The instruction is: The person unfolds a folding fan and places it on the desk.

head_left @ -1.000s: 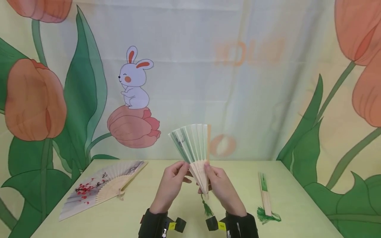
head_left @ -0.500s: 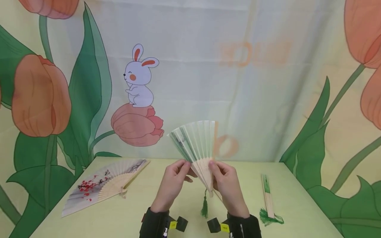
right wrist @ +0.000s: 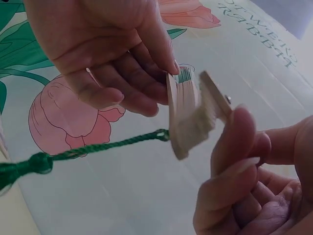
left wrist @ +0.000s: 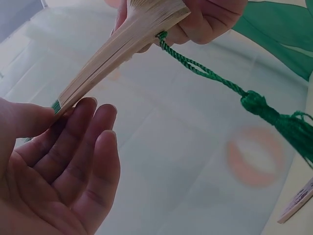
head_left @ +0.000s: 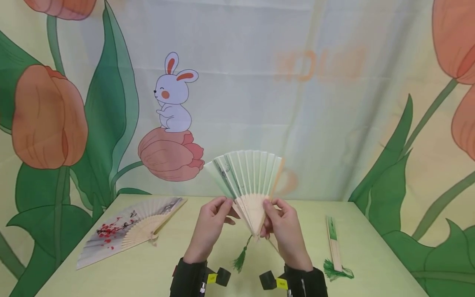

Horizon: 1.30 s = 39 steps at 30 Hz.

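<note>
- Between the two hands, the green fan is held partly spread; its leaf is pointed upward and its pivot downward, the long axis near upright, leaned slightly toward the left.
- By the left hand the fan's left edge is pinched; by the right hand, its right edge.
- Within finger reach, the wooden ribs seem stiff and best gripped; the leaf is judged light, easily creased.
- Below, between the hands, a soft tassel is suspended.

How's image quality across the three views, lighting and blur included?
Head: bright, even light, pale-green pleated folding fan clear; left wrist: dimmer, green thread tassel cropped at the right edge; right wrist: also dim, the fan's pale wooden ribs partly blurred.
</note>
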Motion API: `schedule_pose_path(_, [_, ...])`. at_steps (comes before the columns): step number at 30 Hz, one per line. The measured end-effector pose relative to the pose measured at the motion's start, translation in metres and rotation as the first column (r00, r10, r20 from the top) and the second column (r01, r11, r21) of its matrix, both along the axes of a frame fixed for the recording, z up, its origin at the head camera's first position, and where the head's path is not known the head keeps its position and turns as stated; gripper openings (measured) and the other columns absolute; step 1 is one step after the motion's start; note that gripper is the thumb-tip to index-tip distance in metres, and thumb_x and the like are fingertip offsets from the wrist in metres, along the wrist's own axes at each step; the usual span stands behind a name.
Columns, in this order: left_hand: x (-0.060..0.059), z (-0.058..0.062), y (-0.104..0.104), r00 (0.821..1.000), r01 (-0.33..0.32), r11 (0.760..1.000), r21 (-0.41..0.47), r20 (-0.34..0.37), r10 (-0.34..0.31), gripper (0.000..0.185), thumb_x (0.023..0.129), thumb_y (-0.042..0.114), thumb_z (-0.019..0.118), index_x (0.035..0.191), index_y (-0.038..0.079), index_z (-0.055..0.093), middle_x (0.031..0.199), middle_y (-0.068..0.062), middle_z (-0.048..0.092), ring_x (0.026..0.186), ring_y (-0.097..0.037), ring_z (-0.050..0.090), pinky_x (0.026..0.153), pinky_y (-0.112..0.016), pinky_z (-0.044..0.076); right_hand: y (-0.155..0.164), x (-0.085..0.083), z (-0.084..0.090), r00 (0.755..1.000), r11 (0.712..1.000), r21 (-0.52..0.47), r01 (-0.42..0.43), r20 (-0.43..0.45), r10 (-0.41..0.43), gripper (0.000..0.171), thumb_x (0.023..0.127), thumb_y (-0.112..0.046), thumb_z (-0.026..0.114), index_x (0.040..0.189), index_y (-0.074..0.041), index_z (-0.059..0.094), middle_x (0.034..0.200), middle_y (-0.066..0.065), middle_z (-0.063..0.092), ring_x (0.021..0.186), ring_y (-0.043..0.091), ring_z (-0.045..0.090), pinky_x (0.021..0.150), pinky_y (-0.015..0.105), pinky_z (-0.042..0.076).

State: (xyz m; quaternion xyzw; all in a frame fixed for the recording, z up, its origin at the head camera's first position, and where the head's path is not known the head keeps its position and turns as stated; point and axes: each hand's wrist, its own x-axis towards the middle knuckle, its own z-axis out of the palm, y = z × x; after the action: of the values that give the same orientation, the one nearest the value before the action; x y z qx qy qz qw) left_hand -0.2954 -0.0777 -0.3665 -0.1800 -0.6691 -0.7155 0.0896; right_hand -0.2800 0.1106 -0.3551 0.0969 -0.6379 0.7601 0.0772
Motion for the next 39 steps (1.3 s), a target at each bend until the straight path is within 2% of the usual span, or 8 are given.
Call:
schedule_pose_path(6, [-0.0013, 0.0007, -0.0031, 1.0, 0.002, 1.0, -0.009, 0.004, -0.002, 0.021, 0.101, 0.021, 0.057, 0.097, 0.003, 0.066, 0.089, -0.012, 0.069, 0.086, -0.027, 0.067, 0.073, -0.035, 0.055, 0.0011, 0.001, 0.001, 0.999, 0.999, 0.0, 0.032, 0.008, -0.032, 0.022, 0.1, -0.022, 0.058, 0.103, -0.001, 0.053, 0.06, 0.009, 0.05, 0.045, 0.019, 0.053, 0.046, 0.025, 0.044])
schedule_pose_path(11, [-0.0014, 0.0004, -0.0069, 1.0, 0.002, 1.0, -0.007, 0.015, -0.002, 0.019, 0.099, 0.021, 0.06, 0.098, 0.003, 0.065, 0.089, -0.012, 0.069, 0.086, -0.027, 0.067, 0.074, -0.036, 0.055, 0.0011, 0.0, 0.0017, 0.999, 0.999, -0.02, 0.043, 0.01, -0.043, 0.026, 0.1, -0.023, 0.058, 0.101, 0.002, 0.05, 0.059, 0.007, 0.051, 0.045, 0.017, 0.055, 0.046, 0.025, 0.044])
schedule_pose_path(18, [0.0005, 0.0002, -0.009, 0.999, -0.02, 1.0, 0.007, 0.032, 0.02, 0.022, 0.098, 0.022, 0.061, 0.099, 0.0, 0.064, 0.091, -0.018, 0.069, 0.086, -0.028, 0.067, 0.074, -0.035, 0.055, 0.0021, -0.0014, 0.0022, 0.995, 0.994, -0.042, 0.098, 0.002, -0.098, 0.026, 0.1, -0.023, 0.058, 0.102, 0.002, 0.05, 0.06, 0.005, 0.051, 0.047, 0.017, 0.058, 0.046, 0.022, 0.045])
schedule_pose_path(23, [-0.0016, -0.0002, -0.0089, 0.999, -0.01, 1.0, 0.008, 0.036, 0.01, 0.022, 0.098, 0.022, 0.061, 0.099, 0.0, 0.064, 0.095, -0.024, 0.067, 0.085, -0.028, 0.067, 0.074, -0.036, 0.055, 0.003, -0.0025, 0.0027, 0.991, 0.988, -0.064, 0.137, 0.005, -0.137, 0.027, 0.101, -0.025, 0.057, 0.102, 0.001, 0.051, 0.061, 0.004, 0.051, 0.047, 0.016, 0.058, 0.045, 0.022, 0.044])
schedule_pose_path(30, [-0.0016, 0.0001, -0.0085, 0.999, -0.003, 1.0, 0.012, 0.034, 0.002, 0.023, 0.097, 0.023, 0.063, 0.099, 0.0, 0.065, 0.09, -0.013, 0.069, 0.085, -0.027, 0.067, 0.074, -0.036, 0.055, 0.0053, -0.0036, 0.0023, 0.985, 0.976, -0.132, 0.171, -0.013, -0.174, 0.026, 0.101, -0.024, 0.056, 0.102, 0.001, 0.05, 0.061, 0.004, 0.052, 0.047, 0.015, 0.058, 0.043, 0.021, 0.041])
schedule_pose_path(39, [-0.0017, 0.0005, -0.0082, 0.999, 0.001, 1.0, 0.009, 0.042, -0.001, 0.024, 0.094, 0.023, 0.067, 0.099, 0.0, 0.065, 0.091, -0.015, 0.068, 0.085, -0.027, 0.067, 0.073, -0.035, 0.055, 0.0079, -0.0043, 0.003, 0.973, 0.961, -0.178, 0.213, -0.048, -0.224, 0.027, 0.102, -0.024, 0.055, 0.098, 0.001, 0.046, 0.063, 0.004, 0.053, 0.049, 0.014, 0.06, 0.044, 0.02, 0.041])
